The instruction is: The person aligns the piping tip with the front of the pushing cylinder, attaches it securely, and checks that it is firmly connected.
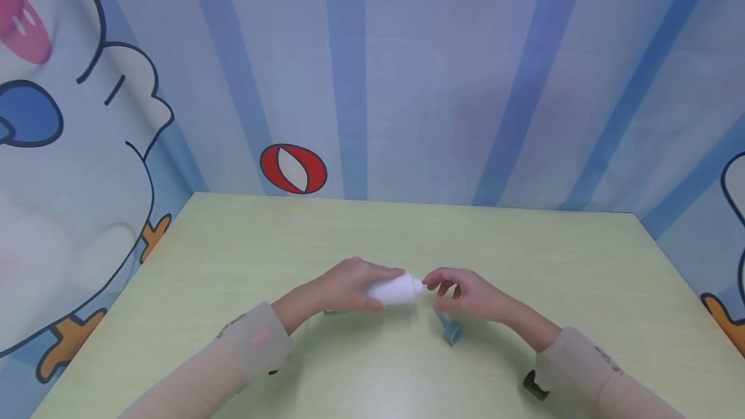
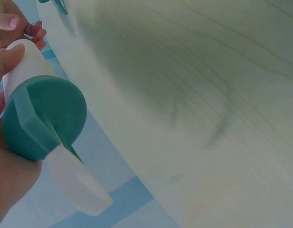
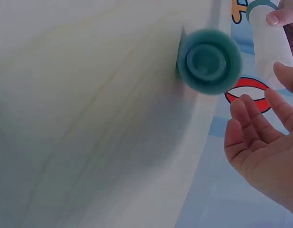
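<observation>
My left hand grips a white plastic bottle, held lengthwise over the table with its narrow end pointing right. In the left wrist view, a round teal cap closes the bottle's near end, and a flat white tab sticks out from it. Close to the narrow end is my right hand, fingers loosely bent with nothing held, fingertips right by the tip. Below it on the table rests a teal piece with a slim stem; the right wrist view shows its round, ringed opening.
A pale wood-grain table spreads beneath both hands. Behind it rises a blue striped backdrop printed with cartoon figures and a red ball. A small black object is at the right cuff.
</observation>
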The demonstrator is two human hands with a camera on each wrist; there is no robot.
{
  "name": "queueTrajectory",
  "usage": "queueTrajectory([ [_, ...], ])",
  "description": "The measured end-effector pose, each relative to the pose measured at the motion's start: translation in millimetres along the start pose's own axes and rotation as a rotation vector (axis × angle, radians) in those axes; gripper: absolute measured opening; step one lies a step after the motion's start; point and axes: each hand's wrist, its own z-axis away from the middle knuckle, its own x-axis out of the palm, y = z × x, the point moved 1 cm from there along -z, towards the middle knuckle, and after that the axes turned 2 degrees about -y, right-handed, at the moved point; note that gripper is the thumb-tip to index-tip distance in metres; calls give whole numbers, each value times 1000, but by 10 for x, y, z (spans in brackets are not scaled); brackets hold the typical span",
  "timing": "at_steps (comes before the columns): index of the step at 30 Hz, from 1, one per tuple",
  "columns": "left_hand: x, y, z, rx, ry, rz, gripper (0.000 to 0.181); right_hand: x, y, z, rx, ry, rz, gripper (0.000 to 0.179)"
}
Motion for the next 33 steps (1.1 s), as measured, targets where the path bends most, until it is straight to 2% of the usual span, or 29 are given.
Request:
queueTrajectory([
  [4, 22, -34, 8, -10, 0, 7, 59, -20, 21, 71, 46, -33, 79, 36],
  [9, 41, -41, 19, -33, -12, 7, 60, -35, 88, 144, 124, -63, 247, 49],
  [14, 44, -25, 33, -26, -21, -10, 60, -53, 151, 198, 203, -1, 392, 55],
  [23, 46, -20, 47, -18, -15, 3, 59, -188, 264, 224, 285, 175, 474, 49],
  [29, 57, -37, 36, -13, -19, -13, 60, -271, 295, 196, 334, 269, 470, 41],
  [33, 70, -50, 29, -11, -26, -17, 60, -279, 308, 154, 376, 312, 420, 36],
])
